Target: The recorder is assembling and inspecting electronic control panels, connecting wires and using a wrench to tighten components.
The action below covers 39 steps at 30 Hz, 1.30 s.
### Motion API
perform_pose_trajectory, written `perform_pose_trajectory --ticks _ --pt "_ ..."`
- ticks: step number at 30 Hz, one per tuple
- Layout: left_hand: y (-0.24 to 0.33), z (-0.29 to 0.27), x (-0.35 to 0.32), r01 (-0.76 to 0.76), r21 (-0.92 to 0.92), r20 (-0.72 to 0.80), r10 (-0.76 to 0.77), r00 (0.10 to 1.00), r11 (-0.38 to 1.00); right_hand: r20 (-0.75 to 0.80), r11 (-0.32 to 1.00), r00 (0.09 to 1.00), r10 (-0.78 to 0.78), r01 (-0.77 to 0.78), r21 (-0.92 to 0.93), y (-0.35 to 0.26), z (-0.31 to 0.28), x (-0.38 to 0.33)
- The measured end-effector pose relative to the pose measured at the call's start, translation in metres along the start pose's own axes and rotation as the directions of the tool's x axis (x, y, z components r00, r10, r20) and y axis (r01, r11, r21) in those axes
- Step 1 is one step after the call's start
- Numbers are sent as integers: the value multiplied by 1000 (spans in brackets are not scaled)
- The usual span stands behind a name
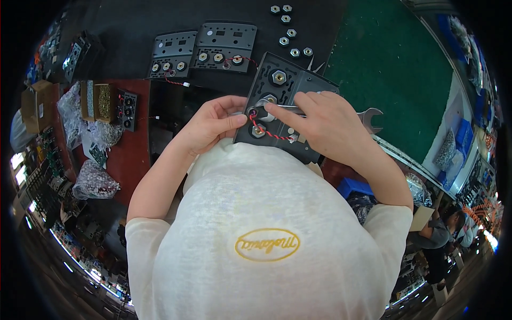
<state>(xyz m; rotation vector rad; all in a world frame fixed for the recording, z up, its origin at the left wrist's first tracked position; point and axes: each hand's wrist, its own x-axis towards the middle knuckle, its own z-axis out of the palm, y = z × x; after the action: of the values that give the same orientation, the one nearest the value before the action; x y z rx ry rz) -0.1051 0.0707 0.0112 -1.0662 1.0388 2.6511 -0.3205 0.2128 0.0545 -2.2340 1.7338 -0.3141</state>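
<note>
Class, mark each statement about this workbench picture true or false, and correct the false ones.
1. The right hand holds a metal open-ended wrench. True.
2. The dark panel being worked on carries a red twisted wire. True.
3. The left hand rests flat on the green mat. False: its fingertips are at the left edge of the panel, well away from the mat.
4. Loose hex nuts lie on the dark surface beyond the panel. True.
5. Only one panel is in the picture. False: two grey panels lie farther back.
</note>
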Motion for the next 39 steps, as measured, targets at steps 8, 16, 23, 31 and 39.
perform_pose_trajectory --ticks 8,16,23,31,39 --pt "3 2 -10 71 57 -62 -67 996 996 91 998 994 -69 68 8 -9 -1 13" --pt "-5 -3 -20 52 5 -12 -51 999 999 200 991 972 -124 131 -24 -17 -9 23" --pt "-9 -4 -26 38 -21 -43 -39 998 999 287 994 955 -69 89 -59 -35 -14 30" --pt "-6 -8 -25 43 76 -26 -41 999 996 342 997 936 83 -80 -21 -48 -10 31" --pt "8 -8 -18 73 188 -28 -69 997 980 327 975 920 215 -224 -10 -52 -11 28"
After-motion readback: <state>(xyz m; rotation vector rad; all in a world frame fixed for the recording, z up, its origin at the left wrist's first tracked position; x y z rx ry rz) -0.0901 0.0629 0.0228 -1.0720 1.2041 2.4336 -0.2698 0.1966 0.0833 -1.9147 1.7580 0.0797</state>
